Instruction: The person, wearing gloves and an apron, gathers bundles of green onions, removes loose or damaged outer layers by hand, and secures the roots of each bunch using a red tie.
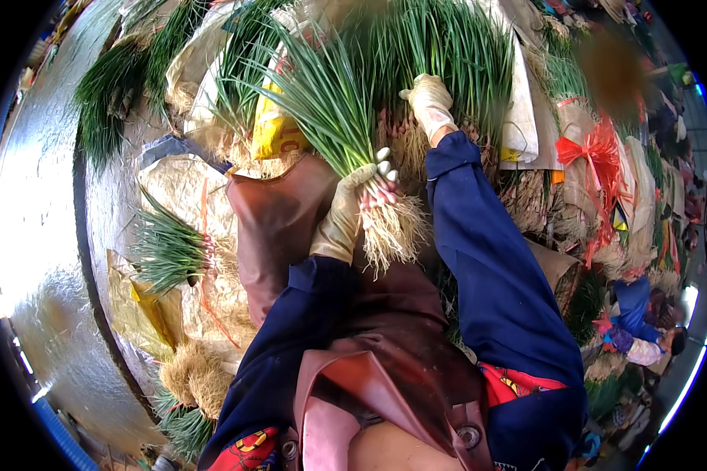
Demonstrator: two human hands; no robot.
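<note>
My left hand (339, 212), in a pale glove, is closed around a bunch of spring onions (326, 110) just above its pinkish bulbs. The roots (393, 231) hang free over my lap, and the long green leaves fan up and to the left. Farther out, my right hand (430, 104), also gloved, rests against a big pile of spring onions (471, 59). Its thumb points left, while the other fingers are bent away among the stalks and mostly hidden.
A small spring onion bunch (173, 247) lies on a sack (232, 298) at my left. Beyond are a yellow bag (273, 125) and a wet grey floor (43, 259). Red plastic ties (593, 157) hang at the right. Another person (640, 337) is at far right.
</note>
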